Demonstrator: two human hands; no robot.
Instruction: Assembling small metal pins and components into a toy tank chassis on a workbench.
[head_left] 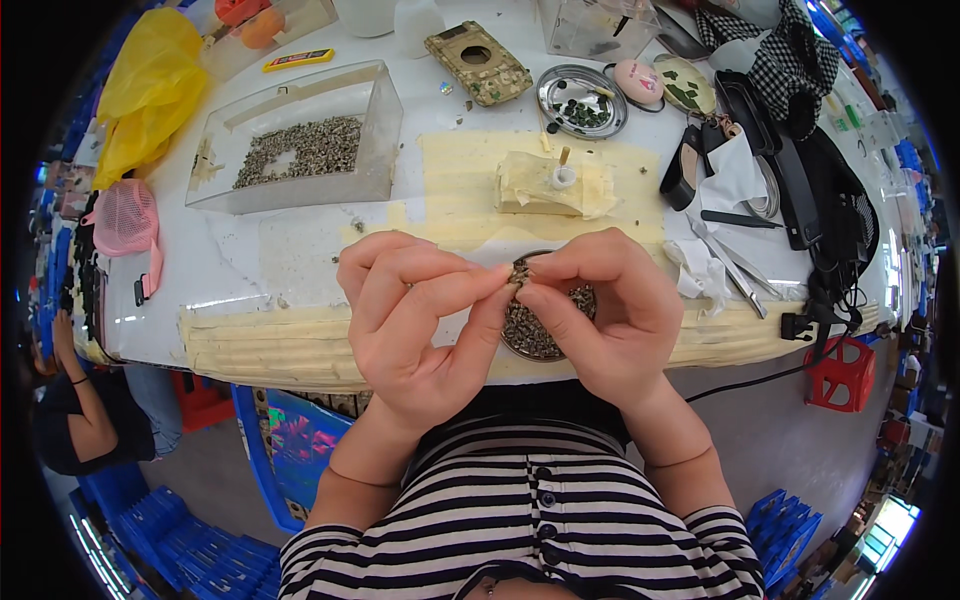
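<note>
My left hand (415,325) and my right hand (615,310) meet fingertip to fingertip over the near edge of the table. Between their thumbs and forefingers they pinch a small, dull brass-and-grey metal piece (519,273); its exact kind is too small to tell. Right below the fingers sits a round dish (535,356) filled with many similar tiny metal pieces (530,328), partly hidden by both hands. Beyond the hands stands a block wrapped in yellowish tape (535,190), with a small white cup (564,176) and a thin stick on top.
A clear bin (300,190) of small metal parts is at left, near a pink strainer (127,215) and yellow bag (150,80). Farther back lies a metal dish of green bits (582,118). Tweezers (730,262) and straps are at right. Another person (85,410) sits at far left.
</note>
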